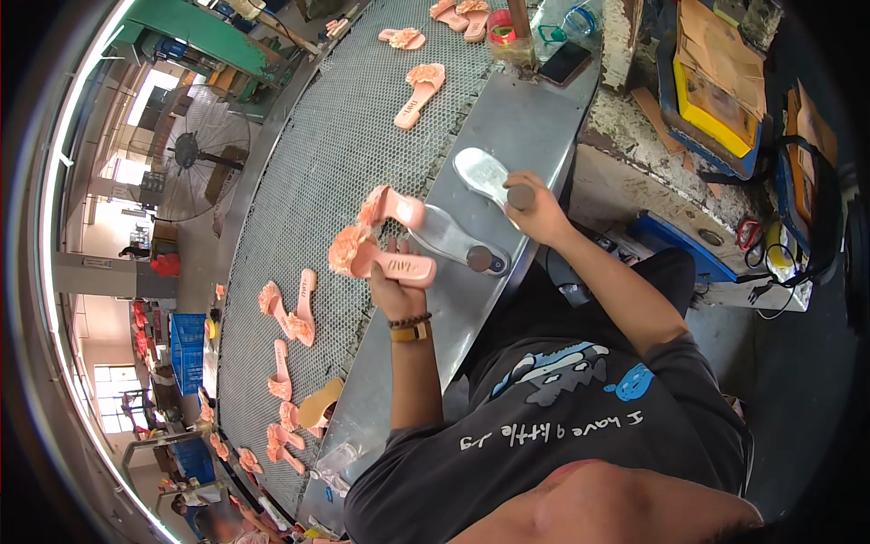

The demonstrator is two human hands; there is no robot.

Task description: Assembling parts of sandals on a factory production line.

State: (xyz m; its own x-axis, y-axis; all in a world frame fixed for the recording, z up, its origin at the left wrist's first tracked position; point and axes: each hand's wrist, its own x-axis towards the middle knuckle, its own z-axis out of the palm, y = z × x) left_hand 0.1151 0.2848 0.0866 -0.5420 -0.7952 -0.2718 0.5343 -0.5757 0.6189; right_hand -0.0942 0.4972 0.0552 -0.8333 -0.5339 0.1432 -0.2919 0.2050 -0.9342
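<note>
My left hand (pixel 399 292), with a beaded bracelet and a yellow-brown band at the wrist, is closed round a pink slide sandal (pixel 403 269) that has a ruffled flower on its strap. A second pink sandal (pixel 410 212) sits just beyond it; whether the same fingers also hold it I cannot tell. My right hand (pixel 536 210) grips a silvery foot-shaped form (pixel 480 170) by its heel end, beside a dark round knob. Between the hands, a similar form (pixel 444 238) with its own round knob lies on the metal ledge (pixel 489 113).
Left of the ledge runs a mesh conveyor (pixel 335 154) bearing several pink sandals (pixel 420 95). A phone (pixel 565 63) and a red-rimmed container (pixel 501 27) stand at the far end. To the right are a worn bench (pixel 643 186) and red-handled scissors (pixel 748 234). A large fan (pixel 186 150) stands beyond the conveyor.
</note>
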